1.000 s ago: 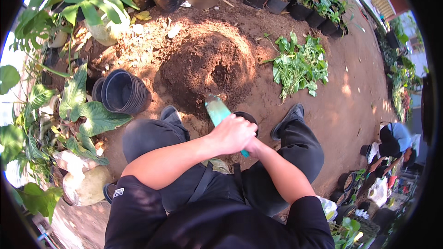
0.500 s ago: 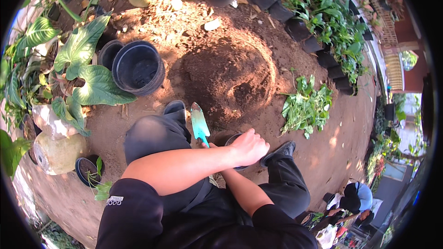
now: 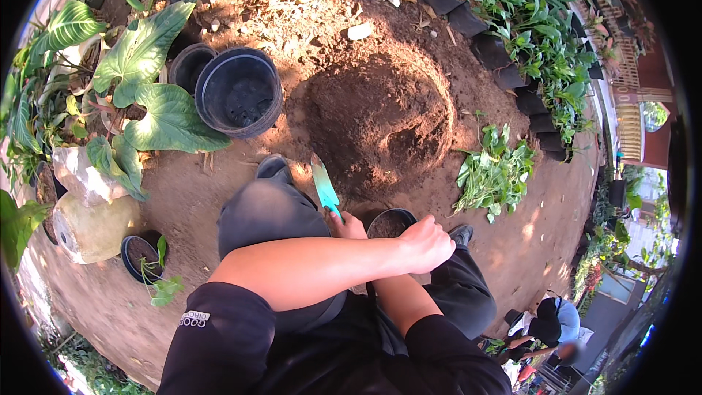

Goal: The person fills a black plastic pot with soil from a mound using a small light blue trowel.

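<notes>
Crossed over each other, our forearms put the left hand (image 3: 428,243) to the right of the picture and the right hand (image 3: 348,227) to the left. We record the left hand as clenched, knuckles up, resting at the rim of a small black pot (image 3: 389,222) that sits between our knees; whether the fingers actually grip that rim we cannot tell, as the fist covers it. We record the right hand, mostly hidden under the left forearm, as grasping the handle of a turquoise trowel (image 3: 323,186), whose blade points up and away from us toward the soil.

Just beyond the trowel tip we note a round mound of dark brown soil (image 3: 380,113), with a hollow on its right flank. The small black pot lies near the mound's lower edge, close to our right shoe; what it contains we cannot tell for certain.

To the left of the mound we find a stack of empty black plastic pots (image 3: 240,91), tilted, lying on the earth. Broad green leaves (image 3: 157,95) spread beside them. Right of the mound lies a heap of loose green seedlings (image 3: 493,172). A row of black grow bags with plants (image 3: 512,36) runs along the upper right. At lower left stand a pale round jar (image 3: 91,227) and a small dark potted seedling (image 3: 142,256).
</notes>
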The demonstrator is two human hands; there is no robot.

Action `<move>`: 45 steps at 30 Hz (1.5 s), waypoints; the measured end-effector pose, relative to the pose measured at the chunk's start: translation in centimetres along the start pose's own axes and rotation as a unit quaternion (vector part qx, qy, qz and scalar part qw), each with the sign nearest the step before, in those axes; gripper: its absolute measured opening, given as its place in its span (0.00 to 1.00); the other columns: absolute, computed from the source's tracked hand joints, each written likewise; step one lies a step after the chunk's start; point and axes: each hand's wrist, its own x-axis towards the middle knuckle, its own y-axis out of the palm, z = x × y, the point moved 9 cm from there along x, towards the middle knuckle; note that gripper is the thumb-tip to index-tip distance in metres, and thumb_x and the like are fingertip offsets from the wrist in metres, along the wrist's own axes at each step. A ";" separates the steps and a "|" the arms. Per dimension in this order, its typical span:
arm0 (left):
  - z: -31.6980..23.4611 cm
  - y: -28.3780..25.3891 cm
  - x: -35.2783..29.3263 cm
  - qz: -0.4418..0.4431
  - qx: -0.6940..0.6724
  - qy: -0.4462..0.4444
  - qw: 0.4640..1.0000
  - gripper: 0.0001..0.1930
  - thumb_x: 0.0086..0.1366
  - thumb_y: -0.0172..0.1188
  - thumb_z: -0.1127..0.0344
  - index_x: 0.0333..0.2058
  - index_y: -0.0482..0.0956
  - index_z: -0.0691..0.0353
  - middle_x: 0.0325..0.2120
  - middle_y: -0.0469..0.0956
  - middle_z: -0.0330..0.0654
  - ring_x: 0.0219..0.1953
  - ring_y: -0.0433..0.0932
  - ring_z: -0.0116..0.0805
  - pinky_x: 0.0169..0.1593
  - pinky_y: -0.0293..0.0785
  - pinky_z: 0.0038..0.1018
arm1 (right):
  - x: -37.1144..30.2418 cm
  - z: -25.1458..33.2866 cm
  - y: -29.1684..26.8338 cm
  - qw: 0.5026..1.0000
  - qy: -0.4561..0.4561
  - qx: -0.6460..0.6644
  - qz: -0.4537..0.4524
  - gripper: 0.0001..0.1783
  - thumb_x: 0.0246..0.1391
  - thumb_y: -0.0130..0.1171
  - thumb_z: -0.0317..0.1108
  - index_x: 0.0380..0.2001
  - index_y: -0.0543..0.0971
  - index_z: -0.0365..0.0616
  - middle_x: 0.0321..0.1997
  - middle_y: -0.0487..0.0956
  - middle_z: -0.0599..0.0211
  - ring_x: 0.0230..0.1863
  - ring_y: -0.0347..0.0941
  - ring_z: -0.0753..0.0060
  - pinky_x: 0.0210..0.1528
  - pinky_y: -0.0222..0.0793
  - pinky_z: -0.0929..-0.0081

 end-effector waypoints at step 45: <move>1.4 -7.7 -5.6 0.023 0.090 -0.116 0.989 0.19 0.54 0.47 0.60 0.41 0.71 0.65 0.26 0.74 0.39 0.30 0.70 0.32 0.41 0.60 0.32 | 10.2 2.0 5.5 0.995 -0.031 -0.071 0.063 0.24 0.54 0.40 0.55 0.41 0.69 0.45 0.32 0.75 0.43 0.38 0.70 0.42 0.42 0.65 0.52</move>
